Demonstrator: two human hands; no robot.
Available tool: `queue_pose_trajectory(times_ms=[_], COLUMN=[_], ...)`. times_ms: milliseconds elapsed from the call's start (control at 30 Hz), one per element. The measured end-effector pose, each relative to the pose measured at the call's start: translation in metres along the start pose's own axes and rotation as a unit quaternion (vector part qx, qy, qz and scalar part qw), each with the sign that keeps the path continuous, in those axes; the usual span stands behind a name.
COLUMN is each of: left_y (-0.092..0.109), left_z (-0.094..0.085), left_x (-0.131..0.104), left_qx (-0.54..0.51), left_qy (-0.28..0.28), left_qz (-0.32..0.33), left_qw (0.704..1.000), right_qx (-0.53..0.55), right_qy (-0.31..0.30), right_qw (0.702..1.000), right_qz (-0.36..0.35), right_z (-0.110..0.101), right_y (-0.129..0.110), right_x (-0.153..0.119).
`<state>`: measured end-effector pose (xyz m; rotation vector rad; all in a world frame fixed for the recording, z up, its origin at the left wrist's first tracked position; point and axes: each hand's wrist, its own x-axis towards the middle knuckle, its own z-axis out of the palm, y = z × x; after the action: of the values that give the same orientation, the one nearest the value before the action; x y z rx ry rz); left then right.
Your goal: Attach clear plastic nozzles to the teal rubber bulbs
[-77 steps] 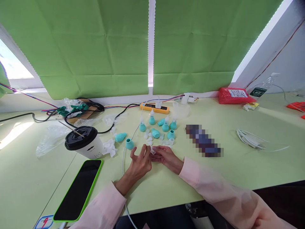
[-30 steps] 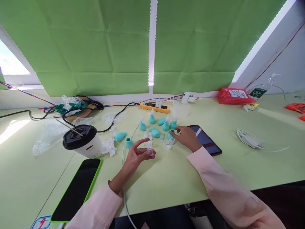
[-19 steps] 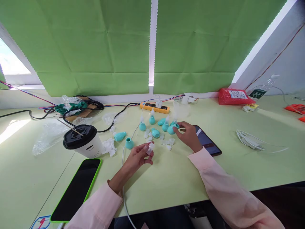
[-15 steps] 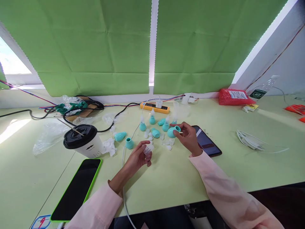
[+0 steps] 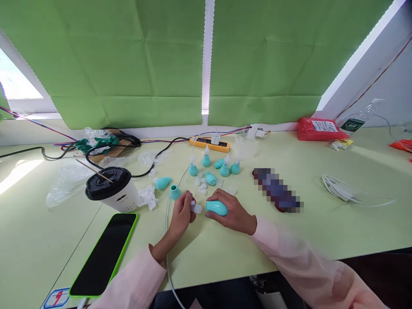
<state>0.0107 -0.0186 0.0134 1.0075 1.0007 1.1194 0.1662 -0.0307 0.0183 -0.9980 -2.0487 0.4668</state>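
My right hand [image 5: 233, 213] is closed round a teal rubber bulb [image 5: 216, 208], its neck turned left. Facing it across a small gap, my left hand [image 5: 182, 213] pinches a clear plastic nozzle [image 5: 195, 207], its end poking out to the right. An open-necked teal bulb [image 5: 175, 192] stands upright just beyond my left hand. Farther back, several bulbs with clear tips stand upright, such as one bulb [image 5: 206, 160] and another bulb [image 5: 235, 167]. Other bulbs lie on their sides, including a bulb [image 5: 210, 178] near loose clear plastic pieces [image 5: 202, 187].
A lidded paper cup [image 5: 112, 189] and a green-edged phone [image 5: 104, 253] are on the left. A blurred-out phone [image 5: 277, 191] and a coiled white cable [image 5: 343, 191] lie right. Behind are a yellow power strip [image 5: 210, 144] and a red package [image 5: 318, 129]. A white cord [image 5: 166, 231] runs beneath my left forearm.
My right hand has brought the bulb left and nearer to me, turning its neck toward my left hand. My left hand has turned and tightened, with the nozzle now pointing right.
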Motion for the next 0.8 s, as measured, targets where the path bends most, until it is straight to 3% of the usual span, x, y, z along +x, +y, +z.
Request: queue_pose_trajectory(times_ms=[167,433,533,667,800], left_y=[-0.008,-0.02,-0.023,-0.023,-0.023], left_z=[0.001,-0.004,-0.004,-0.002,0.002], left_x=[-0.001,-0.002,-0.003,-0.005,-0.008], left_qx=[0.053,0.161,0.195,0.225,0.207], left_qy=[-0.006,0.09,0.097,0.075,0.087], left_qz=[0.036,0.139,0.168,0.182,0.172], left_qw=[0.998,0.973,0.961,0.954,0.959], right_qx=[-0.007,-0.107,-0.119,-0.061,0.045], right_qy=[-0.024,0.026,0.021,0.029,0.077], right_qw=[0.999,0.994,0.992,0.998,0.993], right_qz=[-0.019,-0.019,-0.022,-0.003,0.079], right_z=[0.006,0.029,0.033,0.035,0.036], right_y=[-0.003,-0.008,-0.009,-0.008,-0.014], right_x=[-0.004,-0.014,-0.017,-0.017,-0.014])
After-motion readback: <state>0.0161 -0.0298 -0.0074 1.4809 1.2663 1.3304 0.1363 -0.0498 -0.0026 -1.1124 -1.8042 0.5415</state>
